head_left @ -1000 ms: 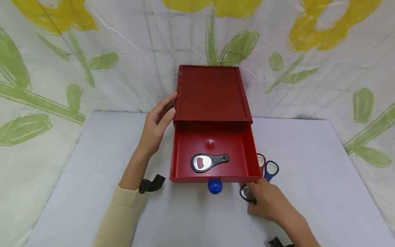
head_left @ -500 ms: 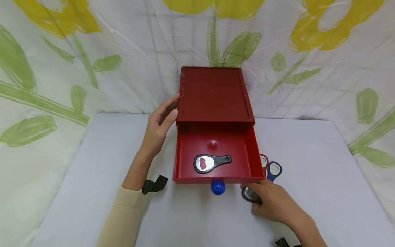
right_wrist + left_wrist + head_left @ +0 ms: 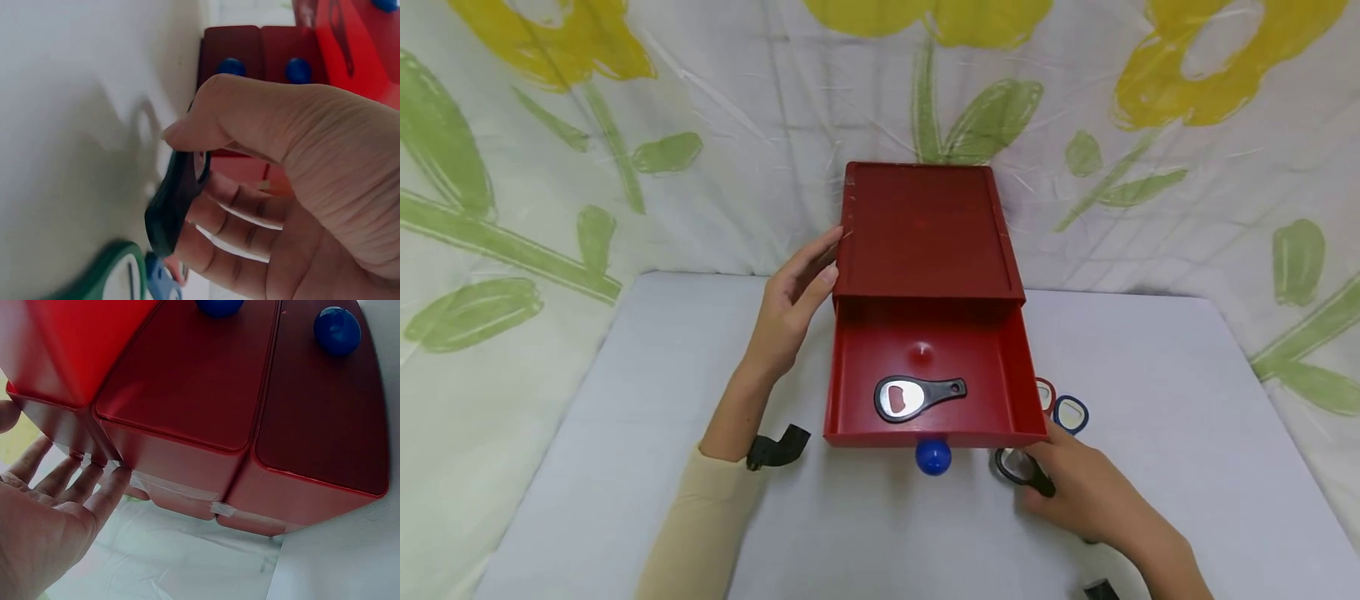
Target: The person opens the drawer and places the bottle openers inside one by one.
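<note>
A red drawer cabinet (image 3: 925, 229) stands with its top drawer (image 3: 883, 438) pulled out by its blue knob (image 3: 933, 457) side. Inside the drawer lies a black bottle opener (image 3: 902, 398). My left hand (image 3: 781, 321) rests on the cabinet's left side, its fingers (image 3: 111, 494) extended along the wall in the left wrist view. Low in front of the drawer's right corner, my right hand (image 3: 1078, 483) pinches a second black bottle opener (image 3: 172, 203) between thumb and fingers. Its handle tilts down towards the table in the right wrist view.
A red bottle opener (image 3: 1044, 393) and a blue one (image 3: 1071, 414) lie right of the drawer. A green one (image 3: 115, 275) shows in the right wrist view. Two lower drawers (image 3: 187, 381) are closed. A flowered white curtain (image 3: 722, 192) hangs behind the white table (image 3: 1150, 392).
My right hand has moved slightly right, and the black opener in it has turned so its handle shows. My left hand stays on the cabinet. The head view has shifted a little.
</note>
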Demonstrator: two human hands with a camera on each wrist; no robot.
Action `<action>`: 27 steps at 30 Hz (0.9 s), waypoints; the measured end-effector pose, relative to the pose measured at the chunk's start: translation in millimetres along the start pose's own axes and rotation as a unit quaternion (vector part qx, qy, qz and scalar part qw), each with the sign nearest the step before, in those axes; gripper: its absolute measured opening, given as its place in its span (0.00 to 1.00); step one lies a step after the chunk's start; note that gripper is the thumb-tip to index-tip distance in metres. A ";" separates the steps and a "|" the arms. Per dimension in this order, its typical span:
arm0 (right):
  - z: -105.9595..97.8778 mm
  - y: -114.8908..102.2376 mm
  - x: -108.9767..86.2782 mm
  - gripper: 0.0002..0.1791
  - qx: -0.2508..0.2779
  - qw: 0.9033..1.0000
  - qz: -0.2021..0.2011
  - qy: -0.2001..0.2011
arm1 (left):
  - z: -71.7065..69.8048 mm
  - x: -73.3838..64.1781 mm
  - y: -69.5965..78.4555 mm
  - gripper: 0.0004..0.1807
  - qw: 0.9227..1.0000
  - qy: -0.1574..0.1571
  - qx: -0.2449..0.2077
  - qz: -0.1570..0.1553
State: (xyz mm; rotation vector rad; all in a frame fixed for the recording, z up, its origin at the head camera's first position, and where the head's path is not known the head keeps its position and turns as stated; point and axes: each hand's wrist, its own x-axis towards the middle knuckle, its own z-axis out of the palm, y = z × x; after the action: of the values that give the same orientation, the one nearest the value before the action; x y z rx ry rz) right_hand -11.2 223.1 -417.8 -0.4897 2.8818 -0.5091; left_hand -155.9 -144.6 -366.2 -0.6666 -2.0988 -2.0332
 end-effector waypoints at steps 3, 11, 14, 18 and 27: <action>-4.5 1.8 -2.1 0.33 0.001 1.000 -0.002 0.007 | 0.3 0.7 -0.2 0.31 1.000 0.001 0.002 0.000; -18.8 7.2 -10.7 0.32 0.021 0.999 -0.024 0.018 | -0.3 -1.0 -0.6 0.31 1.000 -0.001 0.003 -0.010; -27.7 9.5 -14.6 0.32 0.016 0.997 -0.046 0.051 | 0.0 0.2 -0.1 0.30 1.000 0.000 0.004 -0.003; -38.0 11.4 -20.0 0.31 0.008 0.996 -0.056 0.071 | -0.2 0.7 -0.6 0.30 1.000 0.000 0.001 -0.001; -61.2 14.3 -29.4 0.39 -0.010 0.993 -0.057 0.107 | -0.1 1.1 -3.4 0.31 1.000 -0.001 -0.006 0.001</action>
State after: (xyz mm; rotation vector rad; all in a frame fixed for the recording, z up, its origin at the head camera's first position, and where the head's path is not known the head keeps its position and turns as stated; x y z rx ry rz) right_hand -1.6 264.5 -363.0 -0.6421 3.0788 -0.5848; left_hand -158.3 -144.4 -368.9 -0.6739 -2.0876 -2.0471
